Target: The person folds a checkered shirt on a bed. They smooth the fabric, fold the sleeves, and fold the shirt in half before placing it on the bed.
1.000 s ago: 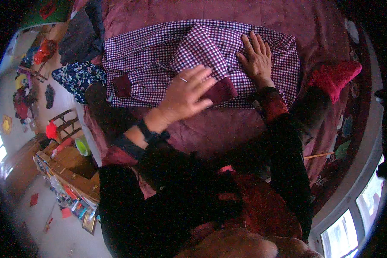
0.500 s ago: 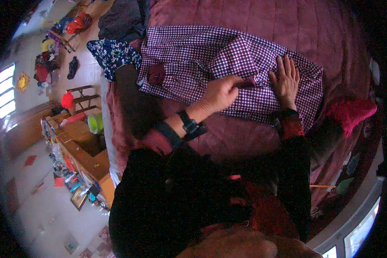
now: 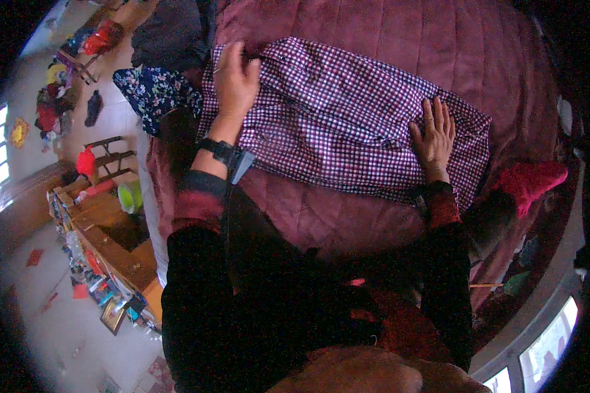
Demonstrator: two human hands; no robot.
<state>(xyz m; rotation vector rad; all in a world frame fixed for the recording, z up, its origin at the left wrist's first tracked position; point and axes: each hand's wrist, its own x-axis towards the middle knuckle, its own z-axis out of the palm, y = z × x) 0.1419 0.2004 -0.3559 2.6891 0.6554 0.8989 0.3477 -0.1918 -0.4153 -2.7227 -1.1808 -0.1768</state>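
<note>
A purple-and-white checked garment (image 3: 347, 111) lies spread, with soft creases, over a maroon quilted bedspread (image 3: 295, 203). My left hand (image 3: 237, 82) is over the garment's far left end, its thumb standing apart from the fingers and no cloth visible between them. Its fingertips are partly hard to make out. Flat on the right part of the garment rests my right hand (image 3: 434, 141), fingers stretched forward. A dark band with a watch-like device (image 3: 226, 156) circles my left wrist.
Beside the garment's left end lies a dark blue floral cloth (image 3: 154, 98), with dark grey fabric (image 3: 170, 36) beyond it. A pink sock (image 3: 531, 187) shows at the right. Left of the bed stand a wooden desk (image 3: 115, 252), a green container (image 3: 130, 196) and a stool (image 3: 115, 156).
My left hand has moved from the garment's middle to its far left end. The raised fold there now lies flatter, and the dark red patch is out of sight. My right hand stays put.
</note>
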